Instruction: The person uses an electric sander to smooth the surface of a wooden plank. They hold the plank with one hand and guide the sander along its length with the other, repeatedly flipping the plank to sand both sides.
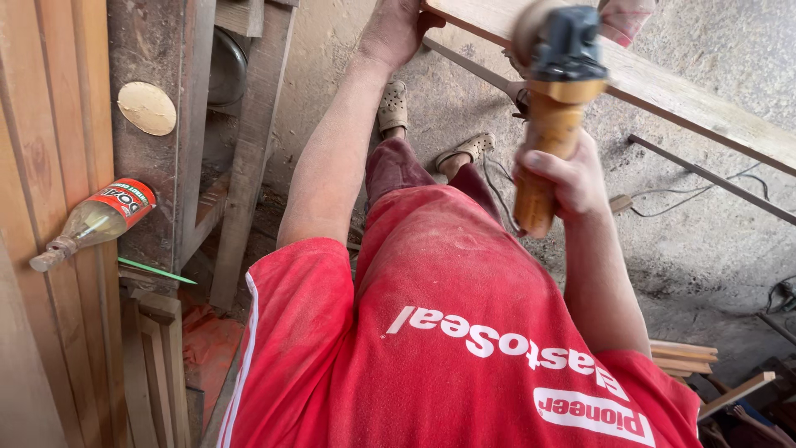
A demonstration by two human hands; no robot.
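The right hand [564, 178] is wrapped tight around the tan handle of a grinder [554, 91], its long axis pointing up toward the plank [680, 91], whose end the left hand [396, 29] grips.

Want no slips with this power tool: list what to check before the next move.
1. Right hand wrapped firmly round the sander: ok.
2. Left hand gripping the plank: ok.
3. Blurred disc apart from the left hand: ok.
4. Cable clear of the feet: cannot tell.
5. Closed footwear: not ok, perforated sandals.
6. Plank's supports: cannot tell, out of view.
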